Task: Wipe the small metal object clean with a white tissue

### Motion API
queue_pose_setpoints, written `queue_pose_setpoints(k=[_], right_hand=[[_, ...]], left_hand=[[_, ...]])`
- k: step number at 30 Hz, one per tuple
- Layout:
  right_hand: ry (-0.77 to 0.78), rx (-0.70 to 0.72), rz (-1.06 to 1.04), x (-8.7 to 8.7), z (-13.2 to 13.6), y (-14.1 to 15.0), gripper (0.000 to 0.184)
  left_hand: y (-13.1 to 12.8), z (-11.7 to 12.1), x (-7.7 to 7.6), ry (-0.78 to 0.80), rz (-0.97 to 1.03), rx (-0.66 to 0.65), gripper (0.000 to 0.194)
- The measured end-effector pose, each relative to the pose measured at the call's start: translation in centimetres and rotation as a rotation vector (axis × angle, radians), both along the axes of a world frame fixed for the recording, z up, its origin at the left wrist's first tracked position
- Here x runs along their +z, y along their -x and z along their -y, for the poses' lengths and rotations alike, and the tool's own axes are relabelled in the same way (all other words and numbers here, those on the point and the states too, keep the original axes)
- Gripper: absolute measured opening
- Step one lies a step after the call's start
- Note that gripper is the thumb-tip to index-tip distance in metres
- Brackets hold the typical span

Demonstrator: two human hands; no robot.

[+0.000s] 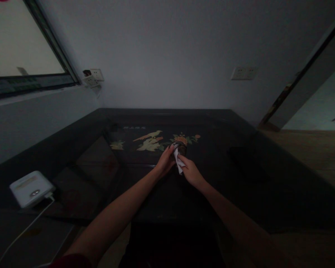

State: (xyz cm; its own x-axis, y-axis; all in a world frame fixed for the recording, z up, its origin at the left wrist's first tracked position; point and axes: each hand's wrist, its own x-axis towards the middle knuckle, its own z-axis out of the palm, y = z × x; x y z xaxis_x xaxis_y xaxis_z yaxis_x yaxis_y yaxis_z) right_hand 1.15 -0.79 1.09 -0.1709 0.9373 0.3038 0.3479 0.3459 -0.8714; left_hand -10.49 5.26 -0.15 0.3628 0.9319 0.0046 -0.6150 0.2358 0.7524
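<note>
Both my arms reach out over a dark lacquered table (pixel 217 123) painted with birds and flowers. My left hand (pixel 165 162) is curled around a small dark round object (pixel 180 148) that stands on the table top. My right hand (pixel 190 172) is closed on a white cloth or tissue (pixel 179 163) and presses it against the side of that object. In the dim light I cannot make out what the object is.
A white power bank (pixel 30 188) with a white cable (pixel 22 232) lies at the near left. A dark flat thing (pixel 247 158) rests on the table's right side. Wall sockets (pixel 93 77) sit by the window (pixel 19 48); another socket (pixel 244 73) is on the back wall. Wooden floor (pixel 318 156) lies right.
</note>
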Motion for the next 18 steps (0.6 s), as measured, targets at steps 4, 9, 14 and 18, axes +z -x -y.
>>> queue_pose_setpoints(k=[4,9,14,18], right_hand=[[-0.154,-0.079,0.397,0.4,0.4,-0.4,0.055],[-0.199,-0.133,0.612,0.8,0.6,-0.6,0.057],[-0.117,-0.08,0.332,0.3,0.2,-0.6,0.058],[0.109,0.009,-0.199,-0.2,-0.4,-0.4,0.04]], left_hand=[[-0.1,-0.3,-0.3,0.021,0.017,0.001,0.036],[0.0,-0.2,-0.1,0.063,0.034,-0.022,0.033],[-0.1,0.1,0.1,0.023,-0.013,0.006,0.03],[0.0,0.6,0.7,0.022,-0.058,0.014,0.032]])
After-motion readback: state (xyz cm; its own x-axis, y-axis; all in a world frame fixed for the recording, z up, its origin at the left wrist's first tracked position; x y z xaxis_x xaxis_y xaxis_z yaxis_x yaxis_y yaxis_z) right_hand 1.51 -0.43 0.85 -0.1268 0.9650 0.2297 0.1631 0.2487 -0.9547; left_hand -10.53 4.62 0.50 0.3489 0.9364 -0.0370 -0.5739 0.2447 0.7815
